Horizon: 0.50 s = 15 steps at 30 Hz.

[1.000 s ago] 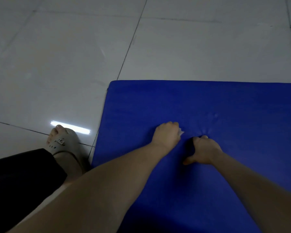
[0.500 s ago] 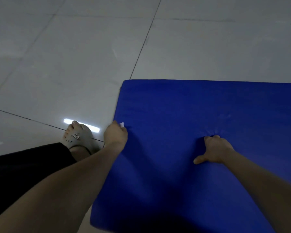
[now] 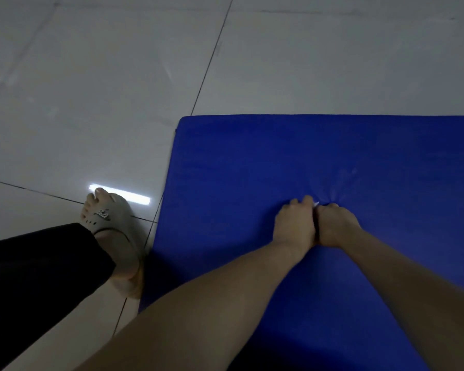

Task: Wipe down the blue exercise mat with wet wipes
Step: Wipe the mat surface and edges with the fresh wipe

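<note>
Head view: left hand [image 3: 292, 226] clutches wet wipe [image 3: 316, 203] on blue mat [image 3: 252, 162], touching right hand [image 3: 335, 226], curled, pressing; its grasp unclear. Best: overlapping strokes, mat pinned.

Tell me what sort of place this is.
Probably an indoor room, perhaps a home or a gym, dimly lit. The floor is large pale glossy tiles with a tube light's reflection on them, a blue exercise mat lies flat on it, and the person beside it wears a beige slipper.
</note>
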Motion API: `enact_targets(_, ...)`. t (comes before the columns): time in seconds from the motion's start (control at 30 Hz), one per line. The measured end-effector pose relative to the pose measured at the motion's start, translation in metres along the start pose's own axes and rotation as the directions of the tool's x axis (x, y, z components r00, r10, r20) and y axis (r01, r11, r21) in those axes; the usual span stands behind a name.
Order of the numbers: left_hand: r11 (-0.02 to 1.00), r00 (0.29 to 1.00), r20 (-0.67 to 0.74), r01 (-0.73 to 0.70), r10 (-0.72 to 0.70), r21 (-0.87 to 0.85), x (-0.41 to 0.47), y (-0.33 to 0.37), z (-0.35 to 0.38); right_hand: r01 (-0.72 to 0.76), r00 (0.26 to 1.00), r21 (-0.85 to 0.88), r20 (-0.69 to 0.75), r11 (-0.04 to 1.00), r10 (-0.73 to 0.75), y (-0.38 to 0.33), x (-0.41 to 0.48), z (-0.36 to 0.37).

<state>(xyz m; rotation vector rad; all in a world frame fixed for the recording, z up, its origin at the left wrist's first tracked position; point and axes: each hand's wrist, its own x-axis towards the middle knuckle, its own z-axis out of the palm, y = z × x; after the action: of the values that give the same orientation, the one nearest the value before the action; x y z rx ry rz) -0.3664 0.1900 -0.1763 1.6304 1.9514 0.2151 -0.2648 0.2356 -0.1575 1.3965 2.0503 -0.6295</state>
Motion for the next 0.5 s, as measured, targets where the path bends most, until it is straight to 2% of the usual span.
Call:
enact_targets(0.07, 0.99, 0.993, 0.043, -0.115, 0.112, 0.081, 0.0, -0.004, -0.001, -0.018, 1.0, 0.004, 0.012, 1.0, 0.018, 0.001, 0.001, 0.0)
enact_targets(0.13, 0.934, 0.966, 0.02, -0.253, 0.256, 0.252, 0.001, -0.025, -0.01, -0.06, 0.997, 0.045, 0.041, 0.997, 0.058, 0.001, 0.001, -0.001)
enact_targets(0.2, 0.902, 0.952, -0.031, -0.276, 0.303, 0.333, 0.0, -0.054, -0.025, -0.076, 0.994, 0.047, 0.084, 0.996, 0.072, 0.001, -0.001, -0.003)
enact_targets(0.27, 0.907, 0.966, -0.085, -0.198, 0.245, 0.371, -0.004, -0.087, -0.042, -0.082, 0.992, 0.051, 0.099, 0.995, 0.077, 0.003, -0.002, -0.003)
enact_targets(0.37, 0.943, 0.992, -0.129, 0.041, 0.002, 0.33, -0.016, -0.141, -0.073, -0.081, 0.992, 0.073, 0.101, 0.994, 0.074, 0.002, -0.002, -0.004)
enact_targets(0.5, 0.911, 0.936, -0.245, 0.315, -0.253, 0.266, -0.034, -0.214, -0.1, -0.079, 0.992, 0.077, 0.107, 0.994, 0.071, 0.001, -0.004, -0.007)
